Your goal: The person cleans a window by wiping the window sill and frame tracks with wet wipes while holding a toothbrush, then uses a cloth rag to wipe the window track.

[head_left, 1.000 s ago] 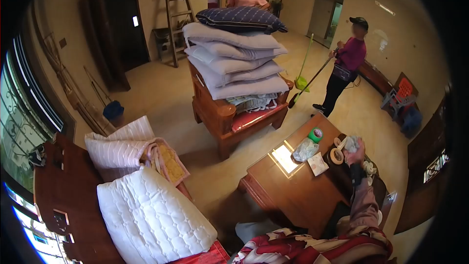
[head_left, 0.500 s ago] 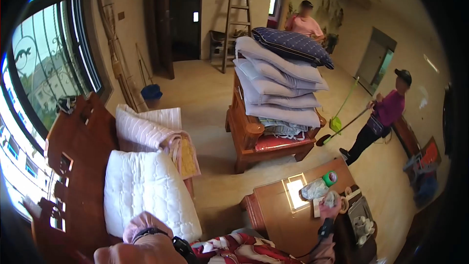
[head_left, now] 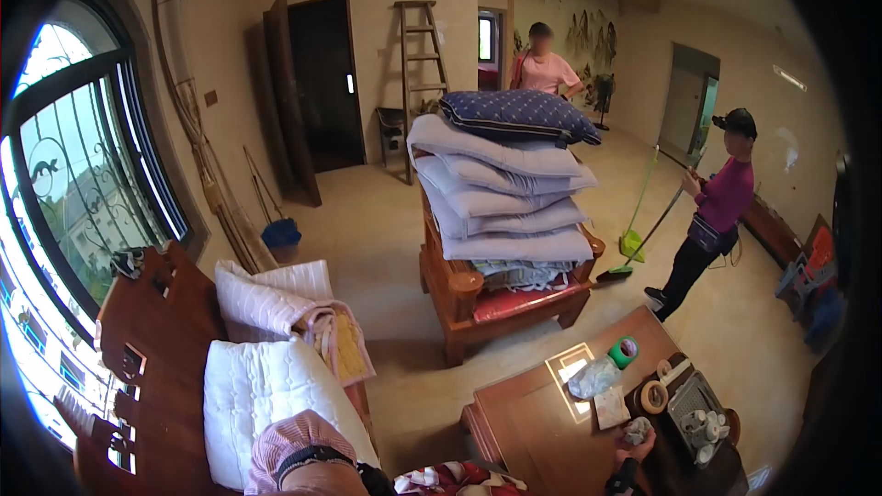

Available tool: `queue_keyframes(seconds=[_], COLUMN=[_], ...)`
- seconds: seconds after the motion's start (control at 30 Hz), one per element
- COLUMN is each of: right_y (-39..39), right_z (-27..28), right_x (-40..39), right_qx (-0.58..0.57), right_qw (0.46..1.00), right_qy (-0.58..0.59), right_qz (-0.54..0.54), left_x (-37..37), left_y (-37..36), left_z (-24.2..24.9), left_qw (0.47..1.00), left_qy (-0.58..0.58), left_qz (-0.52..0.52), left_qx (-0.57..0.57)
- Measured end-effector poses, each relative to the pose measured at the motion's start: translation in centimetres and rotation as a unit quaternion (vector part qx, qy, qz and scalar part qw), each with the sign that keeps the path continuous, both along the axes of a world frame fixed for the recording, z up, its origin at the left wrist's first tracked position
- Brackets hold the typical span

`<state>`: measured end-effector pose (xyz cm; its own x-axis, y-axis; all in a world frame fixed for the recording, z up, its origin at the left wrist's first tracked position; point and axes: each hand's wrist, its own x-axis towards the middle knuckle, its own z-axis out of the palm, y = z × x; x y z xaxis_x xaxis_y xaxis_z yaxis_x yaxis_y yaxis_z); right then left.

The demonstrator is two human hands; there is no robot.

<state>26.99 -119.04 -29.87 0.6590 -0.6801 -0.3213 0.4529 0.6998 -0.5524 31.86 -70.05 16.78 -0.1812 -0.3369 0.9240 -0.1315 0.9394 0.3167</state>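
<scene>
My right hand (head_left: 638, 448) is at the near side of the wooden table (head_left: 537, 436), with its fingers curled round a small crumpled greyish-clear wad (head_left: 636, 430) that looks like plastic. Just beyond it lie a whitish flat packet (head_left: 610, 406) and a crumpled clear plastic bag (head_left: 595, 379). A green tape roll (head_left: 624, 352) stands behind the bag, and a tan tape roll (head_left: 653, 397) is to the hand's right. Of my left arm, only the pink striped sleeve (head_left: 299, 441), a dark band and some bare skin show at the bottom edge; the hand itself is out of sight.
A tray of cups (head_left: 703, 427) sits at the table's right. Beyond stands a wooden chair (head_left: 450, 312) piled with pillows (head_left: 514, 193). White quilted bedding (head_left: 266, 395) lies on a wooden bench (head_left: 161, 340). One person (head_left: 721, 193) holds a broom; another (head_left: 544, 69) stands behind the pillows.
The view has tilted up, so things sit lower in the picture. My right hand has drawn back towards me with the wad, away from the packet. My left forearm has dropped lower in view.
</scene>
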Motion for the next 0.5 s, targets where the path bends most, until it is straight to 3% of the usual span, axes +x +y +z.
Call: queue_keyframes(seconds=[0.07,0.5], right_y=[-0.2,3.3], right_z=[0.7,4.2], right_x=[0.5,7.8], right_qx=[0.042,0.042], right_qw=[0.999,0.996], right_qy=[0.008,0.044], right_qz=[0.008,0.061], left_x=[-0.4,-1.6], left_y=[-0.3,1.6], left_z=[0.4,0.2], left_qw=[1.0,0.995], left_qy=[0.01,-0.004], left_qz=[0.011,0.092], left_qx=[-0.018,-0.047])
